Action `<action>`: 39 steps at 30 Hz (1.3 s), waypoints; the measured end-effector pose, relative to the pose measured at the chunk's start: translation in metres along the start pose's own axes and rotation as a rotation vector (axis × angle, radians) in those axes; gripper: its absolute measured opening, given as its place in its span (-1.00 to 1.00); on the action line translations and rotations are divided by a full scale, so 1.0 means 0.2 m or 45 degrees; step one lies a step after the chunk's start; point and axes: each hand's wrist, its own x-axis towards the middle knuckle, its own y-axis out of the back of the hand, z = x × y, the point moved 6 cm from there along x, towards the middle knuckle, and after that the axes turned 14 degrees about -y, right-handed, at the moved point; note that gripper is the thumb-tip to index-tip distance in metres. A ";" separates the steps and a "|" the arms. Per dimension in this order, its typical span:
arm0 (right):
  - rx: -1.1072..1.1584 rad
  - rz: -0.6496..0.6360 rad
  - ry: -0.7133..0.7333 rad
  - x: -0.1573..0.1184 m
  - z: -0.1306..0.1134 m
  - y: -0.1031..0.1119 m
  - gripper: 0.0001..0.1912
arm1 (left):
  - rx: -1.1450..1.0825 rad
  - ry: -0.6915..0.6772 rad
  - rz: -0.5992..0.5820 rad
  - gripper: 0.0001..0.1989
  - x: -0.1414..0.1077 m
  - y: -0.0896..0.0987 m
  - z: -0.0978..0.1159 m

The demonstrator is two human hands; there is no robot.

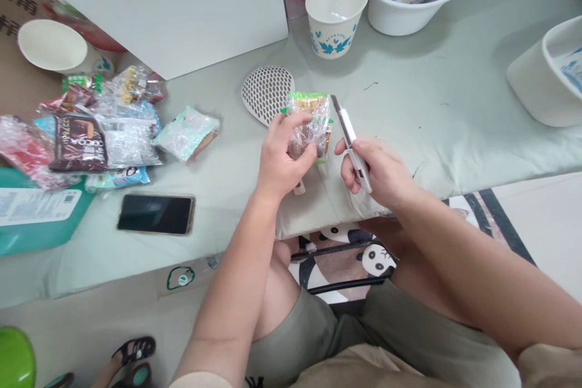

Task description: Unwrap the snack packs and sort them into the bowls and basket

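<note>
My left hand [288,154] is closed around a clear-wrapped snack packet [313,110] with green edges, held just above the pale cloth. In my right hand [375,167] is a white utility knife [353,139], its dark blade end pointing up beside the packet's right edge. The blade and the packet look very close; whether they touch I cannot tell. Behind my left hand lies a grey perforated oval piece [261,90]. A small pale object [299,188] shows partly below my left hand.
Several wrapped snacks [82,142] pile up at left, with a single packet [187,134] nearby. A phone [156,214] lies in front. Along the back stand a white box [182,6], a paper cup [335,18] and a white tub [391,18]; another white container [531,82] is at right.
</note>
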 end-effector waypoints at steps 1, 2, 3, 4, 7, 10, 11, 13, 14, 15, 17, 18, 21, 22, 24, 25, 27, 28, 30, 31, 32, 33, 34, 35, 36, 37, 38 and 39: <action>0.012 -0.032 -0.025 0.00 0.01 -0.02 -0.62 | 0.014 -0.001 -0.003 -0.65 0.00 0.00 0.00; 0.028 -0.061 -0.052 0.00 0.01 -0.03 -0.62 | 0.021 0.003 -0.011 -0.64 0.00 0.00 0.00; 0.045 -0.089 -0.077 0.00 0.02 -0.04 -0.61 | 0.021 0.014 -0.022 -0.63 -0.01 -0.01 0.00; 0.061 -0.112 -0.097 0.00 0.03 -0.05 -0.61 | 0.019 0.025 -0.034 -0.62 -0.01 -0.01 0.00; 0.099 -0.131 -0.130 0.01 0.04 -0.05 -0.62 | 0.016 0.012 -0.033 -0.61 0.00 -0.01 0.02; 0.118 -0.100 -0.183 0.02 0.05 -0.05 -0.65 | 0.034 -0.032 -0.014 -0.65 0.00 0.00 0.03; 0.123 -0.091 -0.206 0.02 0.06 -0.05 -0.66 | 0.052 -0.039 -0.014 -0.67 0.00 0.00 0.03; 0.138 -0.085 -0.247 0.02 0.07 -0.06 -0.67 | 0.109 -0.061 -0.011 -0.69 0.00 0.01 0.03; 0.151 -0.089 -0.263 0.02 0.07 -0.07 -0.66 | 0.145 -0.074 -0.007 -0.69 -0.01 0.01 0.03; 0.167 -0.099 -0.277 0.02 0.08 -0.08 -0.66 | 0.182 -0.087 0.004 -0.70 -0.01 0.01 0.02; 0.204 -0.133 -0.300 0.01 0.09 -0.11 -0.65 | 0.251 -0.105 0.045 -0.70 -0.01 0.02 0.02; 0.219 -0.153 -0.309 0.01 0.10 -0.12 -0.64 | 0.280 -0.106 0.074 -0.70 -0.02 0.02 0.02; 0.246 -0.192 -0.323 -0.01 0.11 -0.15 -0.64 | 0.333 -0.098 0.155 -0.70 -0.03 0.03 0.02; 0.251 -0.197 -0.324 -0.01 0.11 -0.16 -0.65 | 0.342 -0.093 0.170 -0.70 -0.03 0.03 0.02; 0.259 -0.204 -0.325 -0.02 0.12 -0.17 -0.65 | 0.351 -0.086 0.191 -0.69 -0.04 0.03 0.03; 0.259 -0.209 -0.328 -0.03 0.12 -0.17 -0.65 | 0.351 -0.083 0.202 -0.69 -0.04 0.03 0.03; 0.255 -0.223 -0.336 -0.04 0.12 -0.18 -0.65 | 0.353 -0.072 0.225 -0.69 -0.04 0.04 0.03; 0.253 -0.230 -0.337 -0.04 0.13 -0.18 -0.64 | 0.357 -0.065 0.235 -0.70 -0.04 0.05 0.03; 0.248 -0.246 -0.331 -0.05 0.13 -0.19 -0.64 | 0.367 -0.050 0.242 -0.71 -0.03 0.05 0.03; 0.243 -0.255 -0.325 -0.05 0.13 -0.19 -0.64 | 0.365 -0.040 0.242 -0.71 -0.04 0.06 0.02; 0.237 -0.263 -0.319 -0.04 0.14 -0.20 -0.64 | 0.353 -0.025 0.246 -0.71 -0.04 0.06 0.01; 0.226 -0.269 -0.313 -0.04 0.14 -0.20 -0.64 | 0.330 -0.005 0.254 -0.71 -0.04 0.06 0.01; 0.210 -0.274 -0.309 -0.04 0.15 -0.21 -0.64 | 0.296 0.025 0.265 -0.70 -0.04 0.06 -0.01; 0.191 -0.279 -0.303 -0.04 0.15 -0.21 -0.64 | 0.254 0.062 0.280 -0.69 -0.05 0.06 -0.02; 0.166 -0.284 -0.297 -0.04 0.16 -0.22 -0.64 | 0.210 0.104 0.297 -0.68 -0.05 0.07 -0.04; 0.138 -0.287 -0.291 -0.04 0.16 -0.22 -0.64 | 0.168 0.145 0.316 -0.67 -0.06 0.07 -0.06; 0.110 -0.289 -0.285 -0.03 0.16 -0.22 -0.64 | 0.130 0.183 0.336 -0.65 -0.06 0.07 -0.07; 0.081 -0.292 -0.281 -0.03 0.16 -0.23 -0.64 | 0.094 0.215 0.359 -0.63 -0.06 0.07 -0.08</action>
